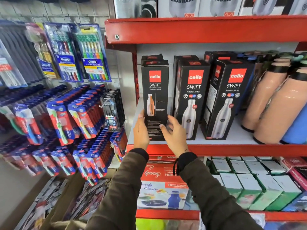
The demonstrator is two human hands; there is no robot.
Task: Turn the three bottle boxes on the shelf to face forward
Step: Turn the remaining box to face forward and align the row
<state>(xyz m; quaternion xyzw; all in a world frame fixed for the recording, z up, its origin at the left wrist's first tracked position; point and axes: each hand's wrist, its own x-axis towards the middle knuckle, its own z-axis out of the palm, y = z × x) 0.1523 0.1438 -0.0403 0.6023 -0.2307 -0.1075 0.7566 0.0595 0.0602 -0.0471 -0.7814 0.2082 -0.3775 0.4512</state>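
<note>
Foot of left box [155,90] hidden behind both hands. Stands upright on shelf [232,149], cutaway panel outward. Left hand [141,130] flat against its side; right hand [174,131] blurred, hold unclear. Middle box [193,97], right box [230,97] upright, fronts outward.

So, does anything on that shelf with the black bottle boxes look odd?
Yes: the left box shows a different face from the middle box and right box: a small bottle diagram and fine print, not the big steel bottle. The left hand and right hand flank its lower part.
</note>
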